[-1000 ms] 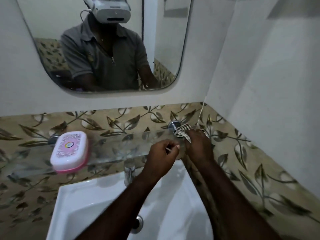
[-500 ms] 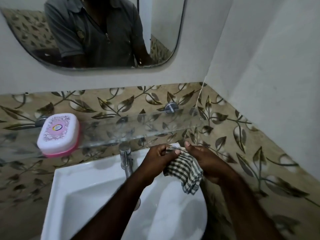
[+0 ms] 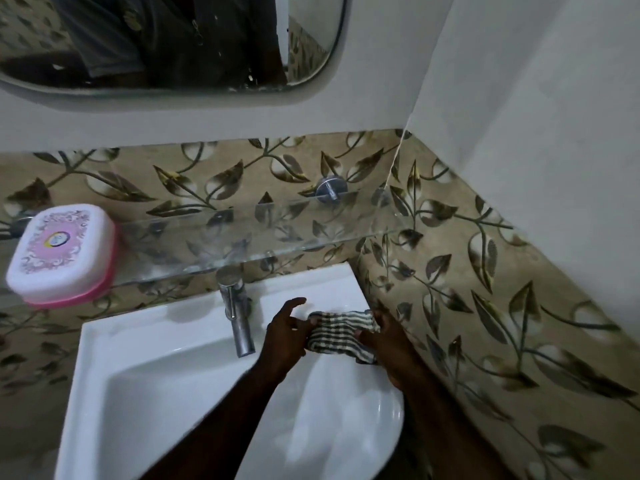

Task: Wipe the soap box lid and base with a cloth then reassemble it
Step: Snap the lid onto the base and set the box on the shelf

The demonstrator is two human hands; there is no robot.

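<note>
Bathroom corner: white painted walls up top, a band of beige tiles with a dark leaf pattern below, and the bottom edge of a mirror point(image 3: 166, 46) at the top of the view.
Sink: white ceramic basin point(image 3: 114, 403) with a chrome tap point(image 3: 237, 317) at the back, right under the glass shelf point(image 3: 214, 237).
Soap box: closed, white lid with a pink printed pattern over a pink base point(image 3: 62, 254), sitting at the left end of the glass shelf, well apart from both hands.
Cloth: small checked cloth point(image 3: 341, 332), bunched up, held over the back right part of the basin.
Left hand: left hand point(image 3: 285, 337) pinches the cloth's left edge, its grip only partly closed with 1 finger lifted away.
Right hand: right hand point(image 3: 388, 336) has its grip closed on the cloth's right side, close to the tiled side wall.
</note>
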